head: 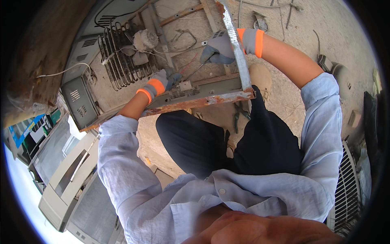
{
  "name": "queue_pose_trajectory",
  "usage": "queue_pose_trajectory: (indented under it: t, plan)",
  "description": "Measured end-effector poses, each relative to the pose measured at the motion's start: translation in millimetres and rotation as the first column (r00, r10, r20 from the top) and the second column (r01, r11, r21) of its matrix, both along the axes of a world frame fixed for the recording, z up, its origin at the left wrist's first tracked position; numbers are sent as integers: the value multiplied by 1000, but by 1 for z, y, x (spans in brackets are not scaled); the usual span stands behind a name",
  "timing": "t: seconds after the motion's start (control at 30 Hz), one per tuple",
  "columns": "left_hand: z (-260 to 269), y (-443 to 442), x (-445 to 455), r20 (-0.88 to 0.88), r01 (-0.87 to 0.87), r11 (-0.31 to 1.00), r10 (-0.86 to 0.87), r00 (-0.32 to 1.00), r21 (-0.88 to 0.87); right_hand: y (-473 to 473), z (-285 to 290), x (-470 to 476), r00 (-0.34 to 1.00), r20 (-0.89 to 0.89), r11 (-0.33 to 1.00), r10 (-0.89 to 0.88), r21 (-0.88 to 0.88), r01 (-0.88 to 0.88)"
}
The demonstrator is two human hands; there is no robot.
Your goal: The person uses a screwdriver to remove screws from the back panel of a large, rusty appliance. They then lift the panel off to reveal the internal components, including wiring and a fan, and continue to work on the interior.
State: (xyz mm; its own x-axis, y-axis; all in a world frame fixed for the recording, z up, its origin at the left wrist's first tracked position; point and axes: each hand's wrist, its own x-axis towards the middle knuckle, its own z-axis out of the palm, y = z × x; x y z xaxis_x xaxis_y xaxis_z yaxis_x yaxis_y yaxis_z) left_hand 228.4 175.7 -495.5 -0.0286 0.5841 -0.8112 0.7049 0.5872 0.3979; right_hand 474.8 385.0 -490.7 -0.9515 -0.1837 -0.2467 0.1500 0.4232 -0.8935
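My right hand point(220, 48), in a grey glove with an orange cuff, is closed around a screwdriver point(194, 72) whose handle is hidden in the fist. Its thin shaft slants down to the left, towards a small metal fitting point(184, 86) on the near rail of a rusty metal appliance frame point(210, 100). The frame's upright bar crosses in front of my right wrist. Beside the fitting is my gloved left hand point(163, 79), fingers pointing at the shaft's tip. Whether those fingers grip anything is unclear.
Within the frame lie a serpentine condenser coil point(111, 65), a fan motor point(145, 40) and loose wires. Pliers point(236, 120) rest on the ground between my feet. A caster wheel point(260, 23) lies beyond the frame. Old appliance housings point(65, 183) stand at left, a slatted grille point(347, 186) at right.
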Motion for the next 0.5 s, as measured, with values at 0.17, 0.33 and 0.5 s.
queue_pose_trajectory:
  t: [0.17,0.33,0.5]
  plan:
    - [6,1,9,-151,111,987,-93,984,113,-20,-16,11,994,90,935,63,344,-91]
    - [15,12,19,-183,76,997,-70,981,23,-44,-7,48,992,-48,839,114,540,-71]
    - [10,6,16,-204,74,996,-63,977,49,-48,-25,56,959,-263,804,107,591,73]
